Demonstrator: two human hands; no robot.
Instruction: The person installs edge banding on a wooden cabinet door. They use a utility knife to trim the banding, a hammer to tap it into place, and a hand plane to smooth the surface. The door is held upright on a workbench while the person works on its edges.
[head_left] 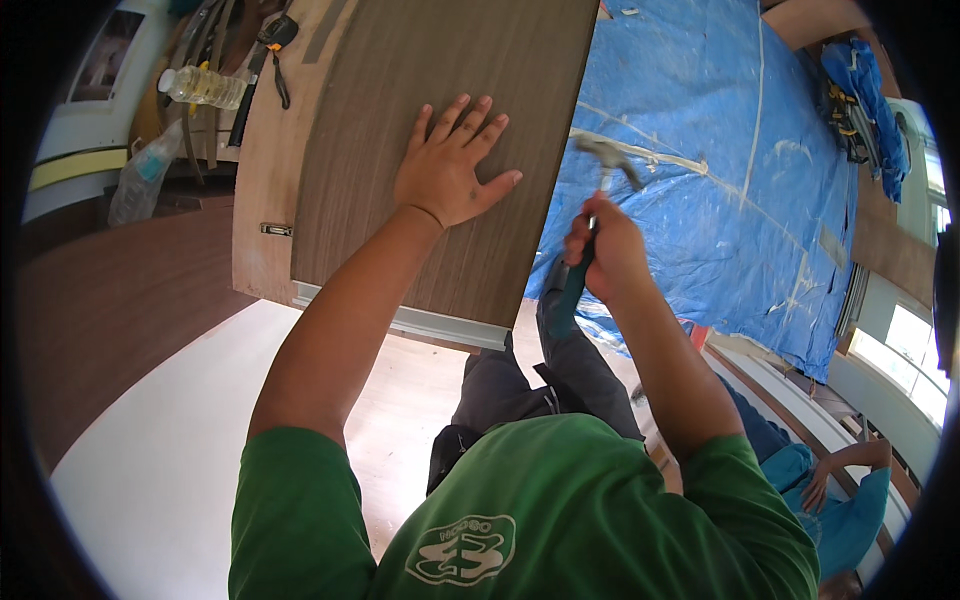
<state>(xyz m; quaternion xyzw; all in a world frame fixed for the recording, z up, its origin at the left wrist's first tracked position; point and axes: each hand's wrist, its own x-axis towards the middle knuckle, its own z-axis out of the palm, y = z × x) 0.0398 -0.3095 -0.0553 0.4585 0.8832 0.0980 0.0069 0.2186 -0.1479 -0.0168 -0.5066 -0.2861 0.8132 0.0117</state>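
Observation:
My left hand (pixel 447 172) lies flat with fingers spread on a dark brown wood-grain panel (pixel 400 60). In my right hand (pixel 606 245) is a claw hammer (pixel 575 285), gripped by its dark green handle. The hammer's metal head is raised beside the panel's right edge and is blurred. A pale metal-coloured strip (pixel 445 328) runs along the panel's near end. Under the panel, a lighter wooden board (pixel 262 190) sticks out on the left, with a small metal hinge (pixel 277 230) at its edge.
Blue sheeting (pixel 700 90) covers the floor on the right. At the far left are a plastic bottle (pixel 205 88), a tape measure (pixel 278 33) and a clear plastic bag (pixel 145 175). Another person in a teal shirt (pixel 845 520) is at the lower right. Tools in a blue bundle (pixel 865 110) hang far right.

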